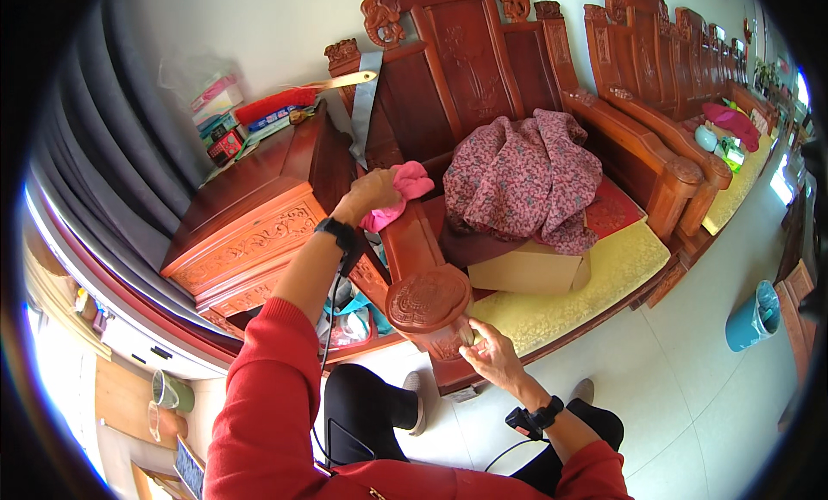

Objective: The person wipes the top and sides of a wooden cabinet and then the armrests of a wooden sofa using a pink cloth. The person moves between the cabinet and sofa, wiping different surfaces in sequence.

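My left hand (374, 194) is closed on a bright pink cloth (413, 180), pressed against the rear part of the carved wooden chair's armrest (417, 241). Lower down, my right hand (497, 357) has its fingers apart, with the fingertips at the side of the armrest's rounded, carved front end (430, 296). It holds nothing that I can see. Right of the armrest, a crumpled floral fabric (521, 176) lies over a cardboard box (527, 267) on the yellow seat cushion (621, 273).
A carved wooden side cabinet (252, 238) stands left of the chair, with a red radio (225, 147) and a red-bristled brush (275, 105) on top. A grey strip (367, 112) hangs over the chair back. A blue bin (752, 315) stands on the tiled floor at right.
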Motion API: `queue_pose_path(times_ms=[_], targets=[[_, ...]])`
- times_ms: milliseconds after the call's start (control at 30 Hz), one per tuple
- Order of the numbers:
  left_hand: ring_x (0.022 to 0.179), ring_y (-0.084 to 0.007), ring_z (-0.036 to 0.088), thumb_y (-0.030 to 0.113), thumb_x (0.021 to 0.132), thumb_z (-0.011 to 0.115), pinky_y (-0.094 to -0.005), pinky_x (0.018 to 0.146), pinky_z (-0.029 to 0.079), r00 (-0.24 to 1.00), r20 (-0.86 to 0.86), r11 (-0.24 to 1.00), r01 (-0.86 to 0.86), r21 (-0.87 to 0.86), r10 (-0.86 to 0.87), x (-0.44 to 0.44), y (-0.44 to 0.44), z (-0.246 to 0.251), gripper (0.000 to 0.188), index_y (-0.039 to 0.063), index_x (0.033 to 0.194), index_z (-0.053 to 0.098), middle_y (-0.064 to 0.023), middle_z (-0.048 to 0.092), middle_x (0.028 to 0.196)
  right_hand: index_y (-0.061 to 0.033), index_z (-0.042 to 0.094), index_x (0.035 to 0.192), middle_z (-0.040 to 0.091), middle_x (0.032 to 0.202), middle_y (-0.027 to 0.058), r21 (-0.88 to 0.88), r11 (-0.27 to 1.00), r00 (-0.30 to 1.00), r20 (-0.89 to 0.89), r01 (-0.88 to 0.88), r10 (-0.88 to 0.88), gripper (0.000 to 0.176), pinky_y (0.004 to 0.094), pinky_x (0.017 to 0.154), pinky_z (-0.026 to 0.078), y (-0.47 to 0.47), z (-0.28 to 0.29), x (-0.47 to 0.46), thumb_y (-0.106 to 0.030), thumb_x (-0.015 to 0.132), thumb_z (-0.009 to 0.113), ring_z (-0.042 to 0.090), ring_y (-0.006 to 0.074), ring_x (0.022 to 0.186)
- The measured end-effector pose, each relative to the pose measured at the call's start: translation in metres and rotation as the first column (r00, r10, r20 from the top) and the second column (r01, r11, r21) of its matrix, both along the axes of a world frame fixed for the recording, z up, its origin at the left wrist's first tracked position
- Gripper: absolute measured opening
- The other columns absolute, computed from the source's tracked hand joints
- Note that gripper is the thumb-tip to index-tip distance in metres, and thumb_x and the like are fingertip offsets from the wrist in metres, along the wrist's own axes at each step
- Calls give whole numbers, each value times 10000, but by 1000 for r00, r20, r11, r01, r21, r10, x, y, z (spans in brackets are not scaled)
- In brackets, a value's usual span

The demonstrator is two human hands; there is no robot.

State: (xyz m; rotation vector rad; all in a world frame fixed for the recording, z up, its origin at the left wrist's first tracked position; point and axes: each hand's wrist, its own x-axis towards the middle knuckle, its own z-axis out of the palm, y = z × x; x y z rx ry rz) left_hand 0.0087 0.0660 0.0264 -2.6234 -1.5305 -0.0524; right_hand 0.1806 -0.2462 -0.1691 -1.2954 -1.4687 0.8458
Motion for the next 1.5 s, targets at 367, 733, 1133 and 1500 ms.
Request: queue_pose_path(times_ms=[367, 733, 1133, 1500], targets=[[1117, -281, 655, 20, 770, 538, -366, 730, 540, 977, 160, 963, -96, -252, 139, 12, 87, 5, 601, 197, 1343, 566, -43, 661, 1263, 40, 516, 1311, 626, 1141, 189, 26, 1000, 999, -47, 17, -16, 540, 278, 626, 582, 1, 0, -2, -137, 851, 735, 681, 168, 772], [416, -72, 471, -141, 782, 365, -286, 309, 237, 771, 593, 834, 156, -530, 232, 9, 135, 5, 657, 94, 1392, 431, -27, 621, 1321, 2, 550, 1274, 637, 1129, 165, -47, 999, 989, -141, 27, -33, 456, 281, 645, 582, 5, 3, -2, -132, 875, 725, 690, 153, 781], [1020, -365, 665, 193, 818, 576, -421, 835, 535, 999, 52, 995, 20, -99, -15, -16, 206, -13, 313, 0, 1033, 698, -241, 675, 1099, 45, 547, 1251, 643, 1082, 198, -46, 998, 996, -76, 36, -40, 499, 316, 671, 584, 7, 3, -3, -178, 844, 728, 705, 207, 744], [1010, -402, 658, 217, 742, 616, -468, 878, 515, 982, 43, 972, 190, -136, -186, 13, 43, 8, 433, 91, 1154, 659, -234, 694, 1041, 26, 512, 1297, 648, 1078, 196, 19, 999, 998, 48, 46, -47, 584, 368, 709, 574, 1, 1, -4, -188, 809, 752, 685, 236, 702]])
